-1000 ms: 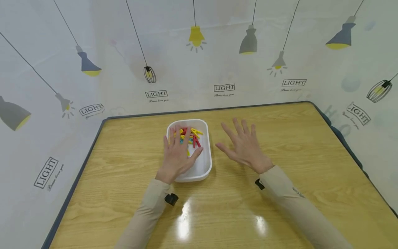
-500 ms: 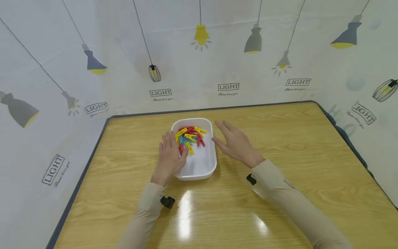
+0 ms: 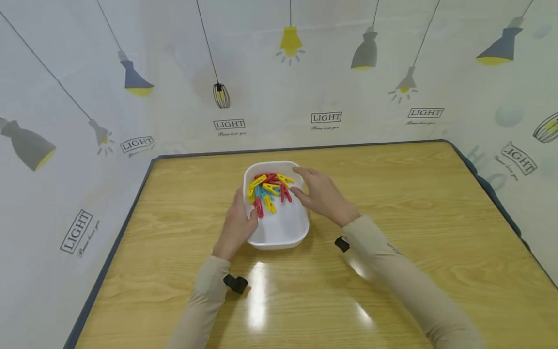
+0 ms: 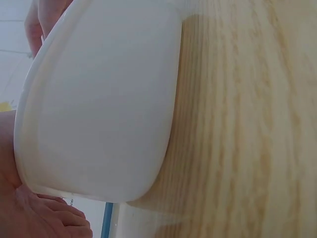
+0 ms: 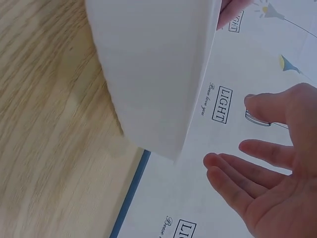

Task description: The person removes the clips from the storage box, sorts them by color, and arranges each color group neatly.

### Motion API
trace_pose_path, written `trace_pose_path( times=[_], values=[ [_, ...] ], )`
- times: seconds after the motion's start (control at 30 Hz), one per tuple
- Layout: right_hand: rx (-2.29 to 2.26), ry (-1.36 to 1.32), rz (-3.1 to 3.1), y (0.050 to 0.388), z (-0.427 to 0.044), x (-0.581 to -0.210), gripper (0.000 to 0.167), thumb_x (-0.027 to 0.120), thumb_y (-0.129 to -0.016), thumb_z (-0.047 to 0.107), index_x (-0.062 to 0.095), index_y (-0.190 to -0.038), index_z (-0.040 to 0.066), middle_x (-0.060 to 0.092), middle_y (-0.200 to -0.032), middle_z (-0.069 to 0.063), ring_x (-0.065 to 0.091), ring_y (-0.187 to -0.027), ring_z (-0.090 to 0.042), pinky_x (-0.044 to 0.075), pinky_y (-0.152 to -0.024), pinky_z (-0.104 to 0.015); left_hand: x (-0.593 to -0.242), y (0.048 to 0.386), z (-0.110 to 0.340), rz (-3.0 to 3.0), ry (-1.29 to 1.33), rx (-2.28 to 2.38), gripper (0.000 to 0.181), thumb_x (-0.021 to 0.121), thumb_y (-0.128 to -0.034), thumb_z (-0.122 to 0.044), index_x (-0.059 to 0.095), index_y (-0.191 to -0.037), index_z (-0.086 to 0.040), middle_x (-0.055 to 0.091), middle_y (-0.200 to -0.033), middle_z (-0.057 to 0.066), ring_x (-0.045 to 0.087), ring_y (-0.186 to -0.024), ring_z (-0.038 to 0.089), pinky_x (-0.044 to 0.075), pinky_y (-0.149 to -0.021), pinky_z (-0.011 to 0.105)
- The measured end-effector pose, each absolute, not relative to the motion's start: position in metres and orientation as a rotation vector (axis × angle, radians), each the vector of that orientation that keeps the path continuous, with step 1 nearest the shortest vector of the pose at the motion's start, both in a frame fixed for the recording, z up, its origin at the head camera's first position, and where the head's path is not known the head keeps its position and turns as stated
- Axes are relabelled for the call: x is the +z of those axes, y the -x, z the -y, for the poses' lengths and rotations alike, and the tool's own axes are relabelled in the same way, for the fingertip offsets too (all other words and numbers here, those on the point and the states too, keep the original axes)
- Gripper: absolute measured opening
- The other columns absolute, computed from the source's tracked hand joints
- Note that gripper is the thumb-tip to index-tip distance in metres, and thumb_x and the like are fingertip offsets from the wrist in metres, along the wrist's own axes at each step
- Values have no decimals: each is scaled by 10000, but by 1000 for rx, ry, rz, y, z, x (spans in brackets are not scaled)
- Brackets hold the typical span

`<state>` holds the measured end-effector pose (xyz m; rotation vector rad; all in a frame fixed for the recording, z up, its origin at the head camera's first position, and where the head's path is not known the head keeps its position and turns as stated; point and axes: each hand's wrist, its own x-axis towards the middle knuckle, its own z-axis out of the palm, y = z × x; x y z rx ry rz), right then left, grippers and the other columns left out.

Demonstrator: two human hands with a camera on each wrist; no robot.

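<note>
A white plastic tub (image 3: 279, 232) rests on the wooden table, holding several red, yellow and blue-green clothes pegs (image 3: 270, 189) toward its far end. My left hand (image 3: 235, 225) holds the tub's left side, its thumb over the rim and its fingers outside. The left wrist view shows that hand (image 4: 34, 213) against the rim at the lower left. At the tub's right side, my right hand (image 3: 324, 196) reaches over the rim in the head view. From the right wrist, the same hand (image 5: 272, 173) is seen apart from the tub wall (image 5: 148, 74), with fingers spread and slightly bent.
The wooden table (image 3: 414, 203) has a dark blue edge (image 3: 117, 242). Behind it and along both sides stands a pale wall covering (image 3: 279, 97) printed with hanging lamps. A black strap (image 3: 235, 283) shows at the left wrist.
My left hand has gone from above the tub to its left rim and taken hold. My right hand has moved left to the tub's right side. The head view has shifted slightly.
</note>
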<state>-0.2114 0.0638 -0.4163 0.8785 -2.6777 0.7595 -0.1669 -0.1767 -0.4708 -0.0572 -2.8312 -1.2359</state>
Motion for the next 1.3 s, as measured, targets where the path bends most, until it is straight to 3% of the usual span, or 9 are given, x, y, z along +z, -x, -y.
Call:
trace_pose_path(
  times=[0.2, 0.37, 0.57, 0.8, 1.3],
  values=[
    [816, -892, 2738, 218, -47, -412, 507, 717, -935, 185, 563, -1362, -42, 694, -1234, -224, 704, -1028, -328, 600, -859, -433, -471, 168, 178, 2823, 11, -1325, 772, 474, -898, 30, 150, -1599, 36, 290, -1626, 260, 302, -1498, 392, 256, -1242, 500],
    [875, -900, 2731, 223, -37, -413, 403, 715, -933, 165, 618, -1268, -36, 704, -1220, -194, 713, -1029, -330, 600, -882, -425, -472, 170, 176, 2793, -9, -1452, 873, 455, -823, 129, 121, -1618, -9, 263, -1651, 217, 300, -1503, 358, 267, -1237, 480],
    [941, -872, 2777, 229, -22, -408, 294, 714, -928, 125, 647, -1167, -32, 717, -1146, -189, 713, -1021, -330, 604, -875, -400, -473, 169, 171, 2772, -61, -1502, 866, 469, -823, 144, 125, -1608, 26, 289, -1626, 266, 364, -1463, 383, 342, -1194, 490],
    [1028, -836, 2858, 237, 0, -403, 263, 701, -948, 147, 645, -1150, -11, 723, -1117, -168, 695, -992, -264, 606, -867, -345, -474, 166, 169, 2776, -118, -1480, 874, 505, -813, 157, 145, -1601, 40, 339, -1588, 299, 457, -1393, 396, 459, -1109, 485],
    [1159, -818, 2901, 259, 33, -416, 233, 651, -934, 49, 668, -1149, -37, 722, -1139, -180, 679, -1026, -267, 581, -932, -366, -477, 166, 169, 2730, -96, -1422, 863, 510, -765, 167, 207, -1570, 92, 422, -1512, 345, 487, -1354, 406, 417, -1146, 495]
  ],
)
